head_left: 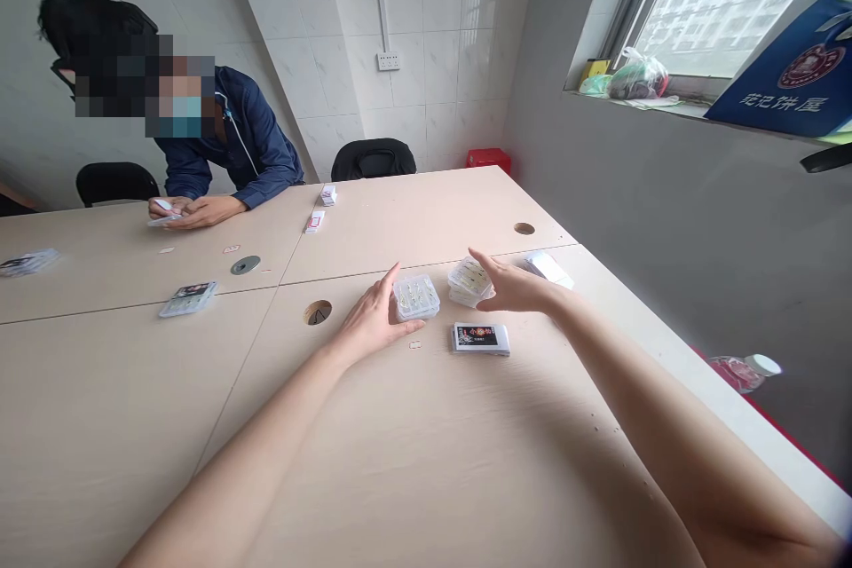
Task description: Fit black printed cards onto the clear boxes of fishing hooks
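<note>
A small stack of clear plastic boxes (416,297) with thin pieces inside sits on the table. Beside its left edge is my left hand (376,317), thumb and fingers spread around that side; whether it touches cannot be told. My right hand (516,286) is open too, its thumb and fingers apart at the right side of a second stack of clear boxes (468,280). Closer to me lies a pile of printed cards (480,338) with a black label on top. White cards or papers (548,269) lie beyond my right wrist, partly hidden by it.
Across the table (373,444), a person (232,133) leans forward, holding a small pale item. More boxes with cards (188,298) lie at left, and two small piles (315,221) farther back. Cable holes (318,312) pierce the tabletop. A bottle (744,371) is beyond the right edge.
</note>
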Available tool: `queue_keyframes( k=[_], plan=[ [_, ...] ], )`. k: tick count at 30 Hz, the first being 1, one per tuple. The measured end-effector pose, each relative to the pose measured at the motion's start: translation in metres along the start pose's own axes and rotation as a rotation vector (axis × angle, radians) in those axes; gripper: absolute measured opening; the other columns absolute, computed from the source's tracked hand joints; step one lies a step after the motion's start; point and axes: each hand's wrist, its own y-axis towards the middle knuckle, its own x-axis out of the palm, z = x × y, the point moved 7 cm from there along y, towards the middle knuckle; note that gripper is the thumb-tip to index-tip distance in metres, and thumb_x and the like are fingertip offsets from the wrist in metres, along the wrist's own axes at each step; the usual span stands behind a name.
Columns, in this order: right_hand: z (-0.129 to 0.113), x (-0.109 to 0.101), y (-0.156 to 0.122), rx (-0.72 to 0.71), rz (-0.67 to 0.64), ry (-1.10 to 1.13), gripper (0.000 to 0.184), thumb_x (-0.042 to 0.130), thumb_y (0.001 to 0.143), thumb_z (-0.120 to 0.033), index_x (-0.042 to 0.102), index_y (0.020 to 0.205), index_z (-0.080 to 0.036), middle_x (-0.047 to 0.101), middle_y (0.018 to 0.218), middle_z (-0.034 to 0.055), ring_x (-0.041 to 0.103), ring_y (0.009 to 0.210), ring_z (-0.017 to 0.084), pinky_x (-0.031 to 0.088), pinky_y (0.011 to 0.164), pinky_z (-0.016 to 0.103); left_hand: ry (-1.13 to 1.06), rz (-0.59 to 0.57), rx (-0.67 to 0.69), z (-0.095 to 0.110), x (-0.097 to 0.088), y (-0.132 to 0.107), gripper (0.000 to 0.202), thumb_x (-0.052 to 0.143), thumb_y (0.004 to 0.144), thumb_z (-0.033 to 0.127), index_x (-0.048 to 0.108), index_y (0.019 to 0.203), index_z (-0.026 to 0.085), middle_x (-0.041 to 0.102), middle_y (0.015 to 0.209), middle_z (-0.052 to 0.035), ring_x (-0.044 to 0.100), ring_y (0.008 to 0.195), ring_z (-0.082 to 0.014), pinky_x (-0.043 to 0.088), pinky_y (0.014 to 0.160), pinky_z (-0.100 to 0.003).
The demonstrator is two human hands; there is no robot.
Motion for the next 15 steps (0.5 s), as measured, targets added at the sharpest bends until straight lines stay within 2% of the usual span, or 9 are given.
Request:
queue_keyframes(
  k=[1,4,8,11,15],
  plan=[
    [-0.001,0.002,-0.003,0.007,-0.009,0.007,0.085,0.067,0.082,-0.036,0.021,0.153,-0.026,0.060,0.126,0.0133,0.065,0.090,0.024,0.053,0.071,0.034,0.004,0.000,-0.010,0.000,-0.001,0.000,0.104,0.069,0.072,0.061,0.014,0.154,0.027,0.051,0.139,-0.0173,0.051,0.126,-0.0357,0.042,0.100,-0.050],
    [-0.009,0.007,-0.011,0.047,0.025,0.013,0.085,0.061,0.081,-0.034,0.018,0.154,-0.025,0.058,0.128,0.0148,0.066,0.087,0.026,0.049,0.067,0.033,0.000,0.012,-0.033,0.002,-0.002,0.001,0.099,0.066,0.072,0.065,0.020,0.152,0.028,0.057,0.133,-0.0161,0.053,0.123,-0.0367,0.045,0.095,-0.048],
    [-0.023,0.018,-0.012,0.146,0.109,0.020,0.086,0.056,0.084,-0.039,0.012,0.155,-0.016,0.054,0.127,0.0222,0.063,0.092,0.033,0.048,0.070,0.038,-0.064,0.038,-0.051,0.005,0.006,0.003,0.093,0.067,0.073,0.062,0.026,0.150,0.029,0.056,0.135,-0.0147,0.054,0.123,-0.0351,0.046,0.095,-0.047],
    [-0.035,0.024,-0.008,0.194,0.140,0.066,0.087,0.053,0.088,-0.043,0.007,0.155,-0.012,0.052,0.127,0.0248,0.059,0.105,0.036,0.046,0.080,0.042,-0.150,0.077,-0.054,0.005,0.013,0.005,0.088,0.064,0.079,0.056,0.023,0.151,0.027,0.050,0.143,-0.0144,0.053,0.125,-0.0313,0.045,0.099,-0.046],
    [-0.040,0.025,-0.007,0.200,0.082,0.184,0.099,0.058,0.083,-0.049,0.000,0.155,-0.012,0.047,0.136,0.0252,0.053,0.120,0.036,0.045,0.091,0.043,-0.261,0.130,-0.072,-0.001,0.017,0.003,0.086,0.062,0.084,0.049,0.014,0.152,0.026,0.039,0.151,-0.0155,0.050,0.129,-0.0279,0.046,0.101,-0.043]
  ],
)
